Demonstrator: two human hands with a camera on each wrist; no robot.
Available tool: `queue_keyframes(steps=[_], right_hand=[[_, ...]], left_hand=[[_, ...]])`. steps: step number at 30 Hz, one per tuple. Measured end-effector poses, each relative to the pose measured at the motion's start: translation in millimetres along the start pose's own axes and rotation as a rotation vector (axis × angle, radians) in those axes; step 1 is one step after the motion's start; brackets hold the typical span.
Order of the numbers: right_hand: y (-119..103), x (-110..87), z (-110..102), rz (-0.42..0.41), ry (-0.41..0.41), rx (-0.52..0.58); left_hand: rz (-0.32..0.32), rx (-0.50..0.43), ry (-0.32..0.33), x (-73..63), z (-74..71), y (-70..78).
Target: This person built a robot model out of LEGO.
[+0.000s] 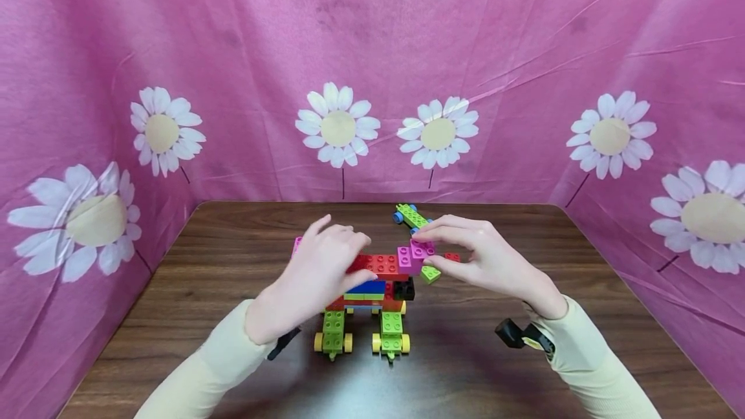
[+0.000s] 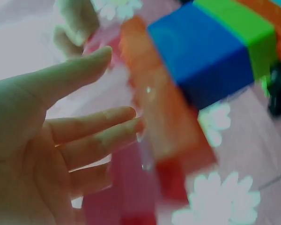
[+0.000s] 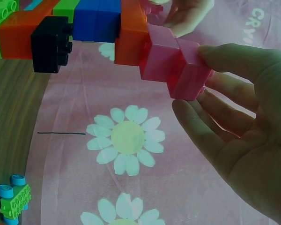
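A build of toy bricks stands in front of me. Its long red brick (image 1: 384,265) lies on top, over a blue brick (image 2: 206,61), with a black brick (image 3: 51,44) jutting from the side. Below are two green wheeled bases (image 1: 334,333) with yellow wheels. My right hand (image 1: 485,254) pinches the outer pink brick (image 3: 189,70) between thumb and fingers, at the red brick's right end; a second pink brick (image 3: 160,54) joins them. My left hand (image 1: 320,270) hovers by the red brick's left part, fingers extended; whether the fingertips touch it I cannot tell.
Behind the build lies a green wheeled base (image 1: 412,217) with blue wheels. A loose green brick (image 1: 430,274) and a small red brick (image 1: 452,257) lie near my right hand. Pink cloth (image 1: 372,31) with daisies walls the wooden table (image 1: 233,264) at back and sides.
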State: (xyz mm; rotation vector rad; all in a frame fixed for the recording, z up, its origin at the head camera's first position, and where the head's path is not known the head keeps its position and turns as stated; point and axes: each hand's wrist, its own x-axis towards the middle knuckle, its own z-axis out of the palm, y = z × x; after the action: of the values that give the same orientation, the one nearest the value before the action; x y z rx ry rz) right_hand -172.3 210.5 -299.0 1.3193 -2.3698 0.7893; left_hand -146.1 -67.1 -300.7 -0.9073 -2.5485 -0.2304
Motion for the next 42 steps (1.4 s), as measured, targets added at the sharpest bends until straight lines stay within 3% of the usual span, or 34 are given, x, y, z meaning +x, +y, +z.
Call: queue_keyframes(steps=[5,9,12,19,25,30,36,42], right_hand=[[-0.2,-0.4,0.2,0.015,-0.009,0.005],[0.3,-0.9,0.5,0.019,-0.010,0.005],[0.2,-1.4,0.2,0.004,0.000,-0.002],[0.0,-2.6,0.4,0.011,-0.004,0.014],[0.1,-2.6,0.2,0.000,0.005,0.011],[0.2,-2.5,-1.0,-0.006,0.013,0.010],[0.3,-4.1,-2.4,0.001,0.019,-0.004],[-0.4,-4.5,-4.2,0.010,0.023,0.014]], left_hand=[[-0.073,-0.071,-0.010,-10.0,-17.4,-26.7],[-0.171,-0.231,-0.102,-20.5,-23.5,-51.8],[-0.211,-0.383,-0.179,-26.0,-21.0,-67.2],[-0.194,-0.645,-0.281,-32.6,-3.3,-88.9],[-0.265,-0.904,-0.344,-36.5,21.7,-95.9],[-0.342,-1.058,-0.373,-37.4,36.4,-94.2],[-0.341,-1.158,-0.376,-37.5,43.7,-93.1],[-0.336,-1.171,-0.388,-36.6,49.5,-92.3]])
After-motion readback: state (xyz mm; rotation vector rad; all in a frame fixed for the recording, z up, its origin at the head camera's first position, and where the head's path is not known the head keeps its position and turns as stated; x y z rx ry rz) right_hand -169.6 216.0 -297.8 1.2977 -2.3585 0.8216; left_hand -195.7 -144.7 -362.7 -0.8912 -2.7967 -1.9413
